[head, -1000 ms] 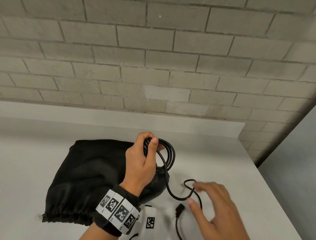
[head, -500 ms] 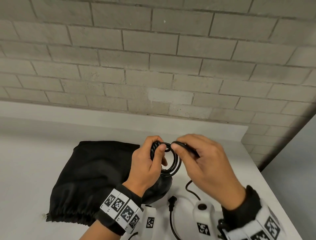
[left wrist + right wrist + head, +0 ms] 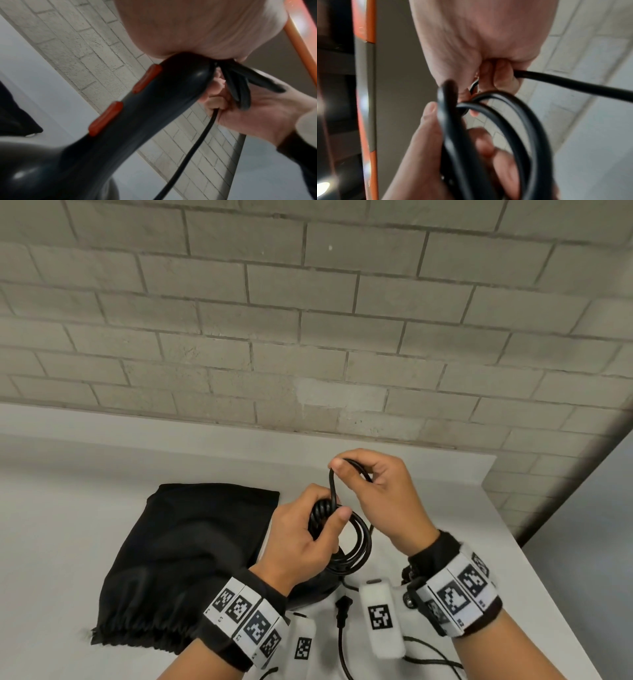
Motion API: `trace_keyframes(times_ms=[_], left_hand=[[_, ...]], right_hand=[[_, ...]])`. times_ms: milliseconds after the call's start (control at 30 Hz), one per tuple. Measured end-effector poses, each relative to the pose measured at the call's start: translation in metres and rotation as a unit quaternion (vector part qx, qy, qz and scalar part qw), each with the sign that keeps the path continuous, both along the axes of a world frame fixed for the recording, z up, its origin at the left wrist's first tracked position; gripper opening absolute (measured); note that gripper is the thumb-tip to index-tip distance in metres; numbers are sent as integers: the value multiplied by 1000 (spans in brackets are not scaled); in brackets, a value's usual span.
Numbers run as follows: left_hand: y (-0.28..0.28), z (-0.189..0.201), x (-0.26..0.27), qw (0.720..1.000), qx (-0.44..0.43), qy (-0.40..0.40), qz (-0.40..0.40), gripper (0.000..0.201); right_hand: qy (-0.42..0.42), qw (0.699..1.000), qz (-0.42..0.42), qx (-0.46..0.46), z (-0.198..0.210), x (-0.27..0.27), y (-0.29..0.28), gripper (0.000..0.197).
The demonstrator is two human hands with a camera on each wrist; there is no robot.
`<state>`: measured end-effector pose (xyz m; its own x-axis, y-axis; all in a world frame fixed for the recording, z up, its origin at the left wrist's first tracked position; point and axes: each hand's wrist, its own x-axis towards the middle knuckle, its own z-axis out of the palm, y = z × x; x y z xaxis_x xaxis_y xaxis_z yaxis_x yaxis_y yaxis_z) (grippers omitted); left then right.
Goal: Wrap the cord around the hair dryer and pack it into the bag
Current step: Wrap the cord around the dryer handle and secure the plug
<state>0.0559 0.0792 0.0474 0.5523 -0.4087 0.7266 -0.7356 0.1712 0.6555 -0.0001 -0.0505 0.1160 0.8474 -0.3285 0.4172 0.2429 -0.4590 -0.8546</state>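
The left hand (image 3: 301, 539) grips the black hair dryer's (image 3: 137, 115) handle end and the coiled cord (image 3: 356, 546) above the white table (image 3: 68, 525); the right hand (image 3: 380, 494) pinches a raised cord loop just above, beside the black drawstring bag (image 3: 191, 553)

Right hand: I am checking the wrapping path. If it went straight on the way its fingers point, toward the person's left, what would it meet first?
Probably the left hand gripping the black coiled cord at the black hair dryer's handle; the right hand pinches a cord strand just above it. Depth is unclear.
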Motion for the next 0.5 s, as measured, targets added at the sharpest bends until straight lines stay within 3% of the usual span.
trace_keyframes(times_ms=[200,333,500], left_hand=[[0,-7,0,1000,-25,17,5,32],[-1,-9,1,998,-42,18,35,32],[-3,-9,1,995,-48,35,86,39]], right_hand=[[45,978,-8,206,-33,-4,3,15],[66,975,-12,212,-38,-13,4,15],[79,976,49,195,-46,-26,2,45]])
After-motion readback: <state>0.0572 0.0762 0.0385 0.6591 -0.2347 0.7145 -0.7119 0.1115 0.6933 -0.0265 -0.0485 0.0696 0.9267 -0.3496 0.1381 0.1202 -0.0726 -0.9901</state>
